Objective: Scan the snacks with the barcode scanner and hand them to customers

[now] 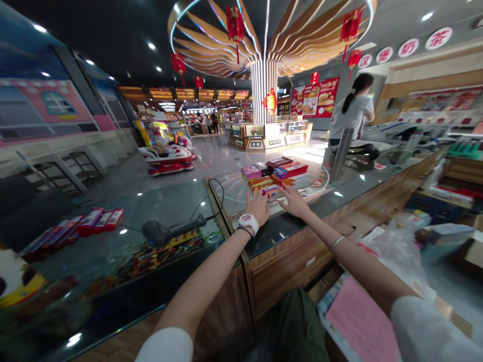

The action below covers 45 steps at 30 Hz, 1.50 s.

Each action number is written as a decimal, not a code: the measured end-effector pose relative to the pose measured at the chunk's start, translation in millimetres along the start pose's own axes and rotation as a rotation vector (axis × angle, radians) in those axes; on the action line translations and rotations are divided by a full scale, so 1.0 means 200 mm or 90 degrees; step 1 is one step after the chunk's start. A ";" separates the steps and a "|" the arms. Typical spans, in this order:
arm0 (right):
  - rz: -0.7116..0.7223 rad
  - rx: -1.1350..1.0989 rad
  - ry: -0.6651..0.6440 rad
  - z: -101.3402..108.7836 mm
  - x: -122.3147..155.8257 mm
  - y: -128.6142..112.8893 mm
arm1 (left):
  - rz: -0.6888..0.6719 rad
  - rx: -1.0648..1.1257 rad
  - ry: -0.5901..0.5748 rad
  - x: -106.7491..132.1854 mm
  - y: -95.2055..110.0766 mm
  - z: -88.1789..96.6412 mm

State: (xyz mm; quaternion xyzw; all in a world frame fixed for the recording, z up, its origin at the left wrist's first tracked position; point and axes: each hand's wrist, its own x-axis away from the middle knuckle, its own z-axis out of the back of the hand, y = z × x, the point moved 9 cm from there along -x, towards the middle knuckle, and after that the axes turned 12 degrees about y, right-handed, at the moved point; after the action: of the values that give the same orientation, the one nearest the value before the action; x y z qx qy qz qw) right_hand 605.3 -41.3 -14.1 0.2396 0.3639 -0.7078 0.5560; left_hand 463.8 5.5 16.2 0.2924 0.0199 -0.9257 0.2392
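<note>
My left hand (258,206), with a white watch (249,221) at its wrist, reaches over the glass counter (271,224), its fingers stretched out and apart. Across from it, my right hand (296,202) also has its fingers extended. Between their fingertips lies a small purple packet (270,190); whether the fingers touch it I cannot tell. Just beyond are stacked boxes and packs of snacks: a pink-purple box (250,172), orange packs (259,182), a dark brown box (279,162) and a long red box (296,168). Neither hand visibly grips anything.
A black barcode scanner (169,231) with a cable lies on the left counter. Several red-and-purple packs (100,219) lie farther left. A metal post (342,153) rises at the right, near a person (350,113) facing away. Pink paper (362,319) and plastic bags (400,251) are low at right.
</note>
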 end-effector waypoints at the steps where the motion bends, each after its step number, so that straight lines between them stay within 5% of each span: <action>1: 0.016 0.007 -0.004 0.01 0.00 -0.03 | -0.017 -0.006 0.005 0.01 0.01 0.03; 10: 0.108 -0.039 -0.022 0.03 -0.07 -0.44 | 0.002 -0.012 0.067 0.15 -0.16 0.32; 23: 0.244 -0.187 -0.043 -0.11 -0.16 -1.33 | 0.165 -0.147 0.151 0.57 -0.66 0.85; 31: 0.320 -0.302 -0.044 -0.23 -0.18 -1.83 | 0.285 -0.250 0.191 0.87 -1.06 1.10; 37: 0.369 -0.339 -0.084 -0.44 -0.29 -2.03 | 0.364 -0.300 0.185 1.01 -1.33 1.17; 45: 0.429 -0.340 -0.195 -0.82 -0.39 -2.19 | 0.429 -0.335 0.124 1.02 -1.59 1.08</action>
State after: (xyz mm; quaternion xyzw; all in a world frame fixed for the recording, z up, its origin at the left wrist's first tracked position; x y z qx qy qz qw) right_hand 193.8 185.5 51.1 0.0857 0.3488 -0.3962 0.8450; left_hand 58.8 161.0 50.7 0.2977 0.1807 -0.7275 0.5912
